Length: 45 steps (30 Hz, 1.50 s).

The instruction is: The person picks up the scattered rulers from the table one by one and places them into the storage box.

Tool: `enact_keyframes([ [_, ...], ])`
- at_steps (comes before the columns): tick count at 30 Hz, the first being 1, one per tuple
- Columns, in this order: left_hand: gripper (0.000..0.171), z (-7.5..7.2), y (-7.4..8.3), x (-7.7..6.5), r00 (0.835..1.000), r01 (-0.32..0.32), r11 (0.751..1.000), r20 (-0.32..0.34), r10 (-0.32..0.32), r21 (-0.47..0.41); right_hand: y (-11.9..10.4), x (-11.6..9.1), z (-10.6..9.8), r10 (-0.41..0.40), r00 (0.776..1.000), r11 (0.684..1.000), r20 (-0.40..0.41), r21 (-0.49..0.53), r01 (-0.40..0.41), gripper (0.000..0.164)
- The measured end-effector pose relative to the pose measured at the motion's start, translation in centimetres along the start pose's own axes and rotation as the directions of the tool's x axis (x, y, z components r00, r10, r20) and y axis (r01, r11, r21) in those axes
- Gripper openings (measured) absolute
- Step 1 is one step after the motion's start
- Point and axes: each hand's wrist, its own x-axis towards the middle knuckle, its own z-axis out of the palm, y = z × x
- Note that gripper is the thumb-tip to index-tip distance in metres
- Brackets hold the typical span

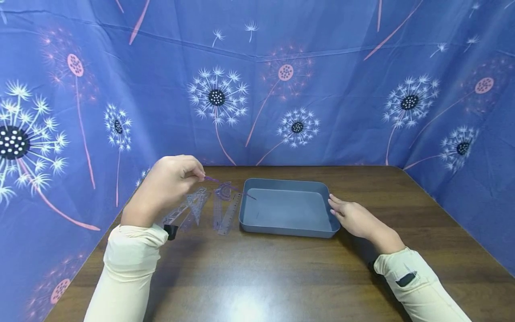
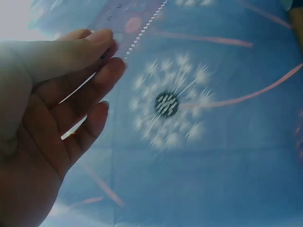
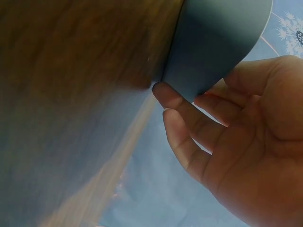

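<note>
My left hand (image 1: 170,181) is raised over the left part of the table, pinching a clear purple ruler (image 2: 142,21) by its end, between thumb and fingers. Tick marks run along the ruler's edge in the left wrist view. In the head view it appears nearly edge-on, slanting toward the left wall of a blue-grey tray (image 1: 287,210). With fingers fairly straight, my right hand (image 1: 360,219) touches the tray's right side. The right wrist view shows fingertips (image 3: 163,92) low against the outer wall (image 3: 213,38), close to the tabletop.
Left of the tray lie clear drawing tools: a protractor (image 1: 223,191), a ruler (image 1: 229,217) and set squares (image 1: 197,203), partly overlapping. The wooden table (image 1: 281,277) ends at a blue cloth (image 1: 257,89) with dandelion prints, behind and at both sides.
</note>
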Motion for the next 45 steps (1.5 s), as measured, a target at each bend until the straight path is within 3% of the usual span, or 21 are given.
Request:
enact_keyframes([
  [7, 0.018, 4.1, 0.5, 0.8, 0.993, -0.102, 0.995, 0.056, 0.102, -0.004, -0.3, 0.1, 0.0, -0.004, 1.0, 0.998, -0.004, -0.06, 0.004, 0.041],
  [15, 0.017, 7.5, 1.4, 1.1, 0.979, -0.101, 0.994, 0.176, 0.105, -0.035, -0.3, -0.2, 0.0, -0.005, 1.0, 0.998, -0.017, -0.065, 0.004, 0.04],
  [23, 0.019, 9.7, 1.9, 0.6, 0.955, -0.09, 0.993, 0.275, 0.109, -0.08, -0.3, -0.2, 0.2, -0.012, 1.0, 0.997, -0.02, -0.079, 0.011, 0.041],
  [28, 0.024, 11.1, 2.3, 0.3, 0.931, -0.082, 0.992, 0.349, 0.11, -0.095, -0.2, -0.3, 0.3, -0.016, 1.0, 0.997, -0.017, -0.078, 0.015, 0.041],
  [35, 0.014, 12.9, 2.0, -0.4, 0.886, -0.08, 0.995, 0.453, 0.098, -0.06, -0.1, -0.2, 0.3, -0.012, 1.0, 0.998, -0.019, -0.068, 0.01, 0.041],
  [45, 0.017, 14.2, 2.3, -0.9, 0.866, -0.066, 0.995, 0.49, 0.097, -0.08, -0.3, -0.4, 0.0, 0.01, 1.0, 0.998, 0.001, -0.056, -0.01, 0.041],
])
